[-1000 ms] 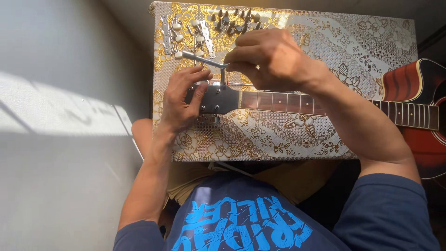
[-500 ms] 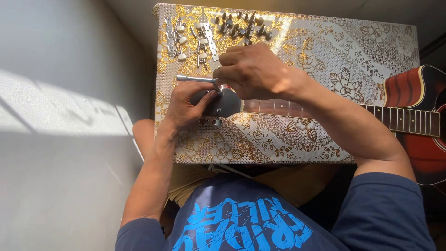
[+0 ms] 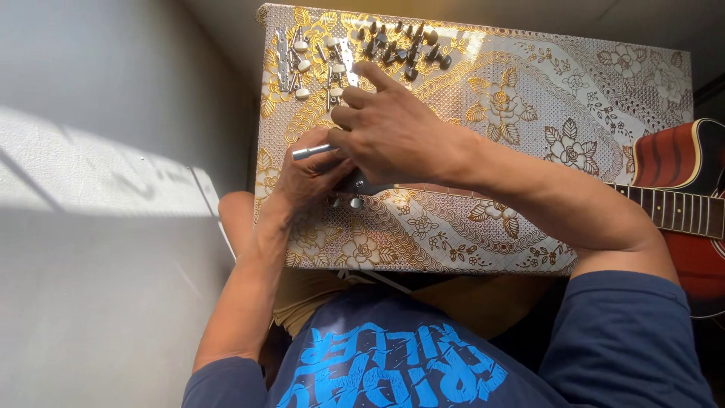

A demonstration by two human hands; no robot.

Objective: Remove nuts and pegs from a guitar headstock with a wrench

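Gold-and-white floral brocade cloth (image 3: 529, 98), glossy and raised in pattern, spread over the boxy counter. Lay across it: dark guitar headstock (image 3: 361, 183), mostly hidden under both hands, with slim brown fretted neck (image 3: 672, 210) running right to the glossy red-brown guitar body (image 3: 687, 166) at the frame edge. Left hand (image 3: 306, 177) curled closed around the headstock's end from below. Right hand (image 3: 393, 132) folded down over the same spot, fingers bent and gripping; smooth silver metal tool shaft (image 3: 313, 152) poking out leftward between the two hands, held, though by which fingers could not be told. Clustered at the cloth's far edge, well apart from the headstock: shiny metal tuning pegs with pale round knobs (image 3: 302, 57) and darker loose tuner posts (image 3: 408, 45). Bright blue block print on navy shirt (image 3: 393, 370), at bottom.
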